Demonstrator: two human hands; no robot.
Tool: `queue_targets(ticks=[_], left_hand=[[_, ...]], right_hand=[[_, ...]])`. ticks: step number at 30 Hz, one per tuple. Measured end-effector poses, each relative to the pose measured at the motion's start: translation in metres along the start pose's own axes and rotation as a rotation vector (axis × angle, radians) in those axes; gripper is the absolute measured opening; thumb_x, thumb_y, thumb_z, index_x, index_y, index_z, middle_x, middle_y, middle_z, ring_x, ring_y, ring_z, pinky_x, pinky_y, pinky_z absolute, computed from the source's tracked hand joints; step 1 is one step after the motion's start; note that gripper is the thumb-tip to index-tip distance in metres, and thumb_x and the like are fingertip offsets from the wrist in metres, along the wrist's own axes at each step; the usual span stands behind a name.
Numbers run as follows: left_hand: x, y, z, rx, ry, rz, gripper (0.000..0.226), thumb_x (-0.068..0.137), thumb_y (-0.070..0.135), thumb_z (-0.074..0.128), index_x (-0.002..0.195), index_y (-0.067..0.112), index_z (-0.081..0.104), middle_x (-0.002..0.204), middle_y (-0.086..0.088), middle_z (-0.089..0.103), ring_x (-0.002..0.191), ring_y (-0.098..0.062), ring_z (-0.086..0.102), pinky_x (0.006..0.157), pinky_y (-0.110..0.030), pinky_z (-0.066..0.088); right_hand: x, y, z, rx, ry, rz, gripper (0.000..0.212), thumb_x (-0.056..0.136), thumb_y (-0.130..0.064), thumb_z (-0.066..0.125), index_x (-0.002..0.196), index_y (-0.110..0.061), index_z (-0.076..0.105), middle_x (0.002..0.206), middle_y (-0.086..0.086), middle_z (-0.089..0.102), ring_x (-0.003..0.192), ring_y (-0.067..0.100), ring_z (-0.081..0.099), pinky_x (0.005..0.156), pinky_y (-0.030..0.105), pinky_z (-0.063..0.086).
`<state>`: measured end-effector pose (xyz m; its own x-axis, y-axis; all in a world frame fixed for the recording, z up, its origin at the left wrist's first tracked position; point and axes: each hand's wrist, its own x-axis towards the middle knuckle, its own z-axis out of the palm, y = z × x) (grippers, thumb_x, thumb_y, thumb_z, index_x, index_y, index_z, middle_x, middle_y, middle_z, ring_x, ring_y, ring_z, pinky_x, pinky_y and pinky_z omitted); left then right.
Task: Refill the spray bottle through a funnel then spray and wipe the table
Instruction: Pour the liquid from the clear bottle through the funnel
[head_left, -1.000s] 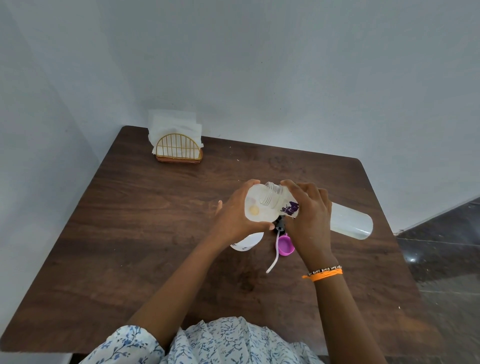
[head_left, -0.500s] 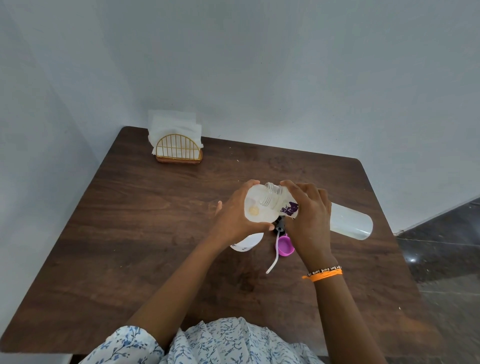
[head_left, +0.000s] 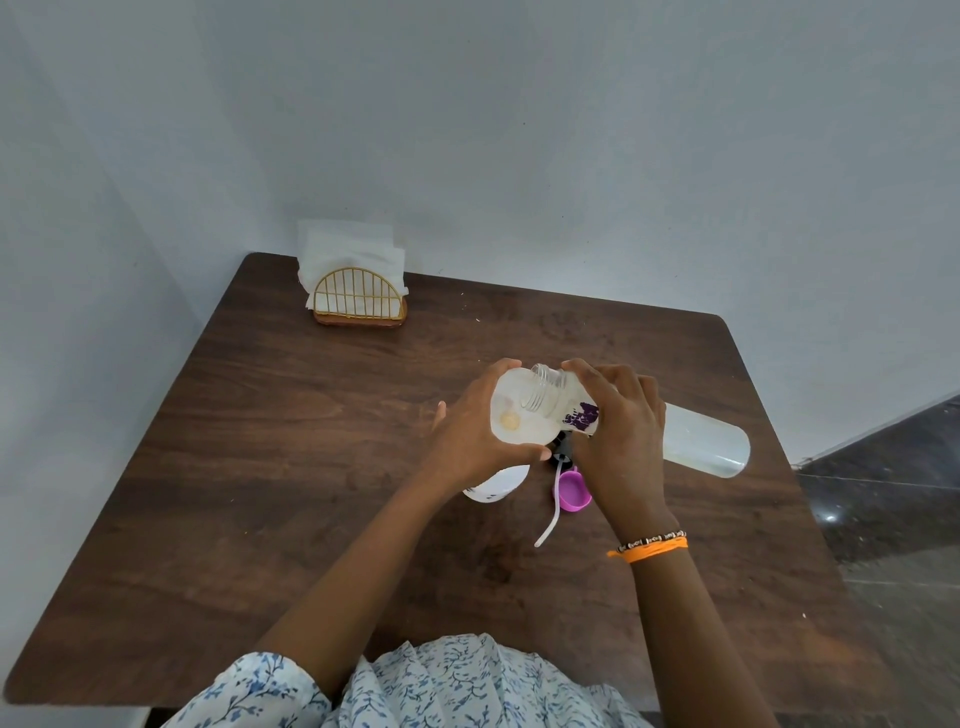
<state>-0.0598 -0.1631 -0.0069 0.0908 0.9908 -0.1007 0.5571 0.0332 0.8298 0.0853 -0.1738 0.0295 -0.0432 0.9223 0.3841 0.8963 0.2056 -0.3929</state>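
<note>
While nothing has shifted in 1 second, the left hand (head_left: 470, 436) grips the funnel (head_left: 519, 415) and the right hand (head_left: 621, 431) clasps the tilted bottle (head_left: 696, 441); pouring continues.

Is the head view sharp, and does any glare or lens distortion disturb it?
Head view: hands and refill bottle look sharp; light is soft and even, shadows faint. Wide-angle lens bends the table edges and wall lines. One small bright glint shows on the dark floor; the translucent funnel shows no strong glare.
</note>
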Motion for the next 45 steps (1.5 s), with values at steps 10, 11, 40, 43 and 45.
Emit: queue_targets(ticks=[10,11,40,43,45], left_hand=[[0.0004,-0.0030,-0.0004,-0.004,0.002,0.005,0.090,0.062,0.048,0.078,0.133,0.042,0.024,0.142,0.018,0.036,0.130,-0.010,0.036,0.113,-0.057,0.016],[0.0009,-0.0038,-0.0004,-0.003,0.002,0.003,0.090,0.061,0.049,0.078,0.132,0.043,0.023,0.141,0.018,0.036,0.129,-0.010,0.036,0.112,-0.057,0.017],[0.0000,-0.0038,-0.0010,-0.026,-0.011,0.007,0.090,0.062,0.048,0.079,0.133,0.042,0.023,0.142,0.018,0.035,0.130,-0.010,0.036,0.112,-0.057,0.018],[-0.0002,-0.0034,-0.0010,-0.024,-0.013,0.009,0.090,0.063,0.046,0.079,0.134,0.040,0.023,0.143,0.017,0.034,0.131,-0.011,0.035,0.112,-0.057,0.018],[-0.0004,-0.0031,-0.0012,-0.024,-0.016,0.013,0.090,0.063,0.047,0.079,0.134,0.040,0.023,0.143,0.017,0.034,0.131,-0.011,0.035,0.112,-0.057,0.019]], right_hand=[[-0.0001,-0.0018,-0.0032,0.011,-0.023,0.006,0.062,0.063,0.010,0.068,0.118,-0.017,0.059,0.110,0.009,0.060,0.106,0.030,0.046,0.087,0.041,0.039],[0.0002,-0.0020,-0.0026,0.008,-0.024,0.008,0.062,0.063,0.010,0.068,0.118,-0.017,0.059,0.110,0.009,0.060,0.106,0.030,0.046,0.087,0.041,0.040],[-0.0004,-0.0026,-0.0017,-0.008,-0.005,0.006,0.063,0.063,0.011,0.069,0.117,-0.018,0.060,0.109,0.009,0.060,0.105,0.030,0.046,0.085,0.040,0.041],[-0.0007,-0.0017,-0.0017,-0.011,-0.008,0.004,0.062,0.064,0.010,0.070,0.118,-0.017,0.059,0.109,0.009,0.060,0.105,0.030,0.046,0.085,0.040,0.041],[-0.0005,-0.0017,-0.0018,-0.012,-0.011,0.003,0.061,0.064,0.010,0.069,0.118,-0.017,0.059,0.110,0.009,0.060,0.105,0.030,0.046,0.085,0.040,0.041]])
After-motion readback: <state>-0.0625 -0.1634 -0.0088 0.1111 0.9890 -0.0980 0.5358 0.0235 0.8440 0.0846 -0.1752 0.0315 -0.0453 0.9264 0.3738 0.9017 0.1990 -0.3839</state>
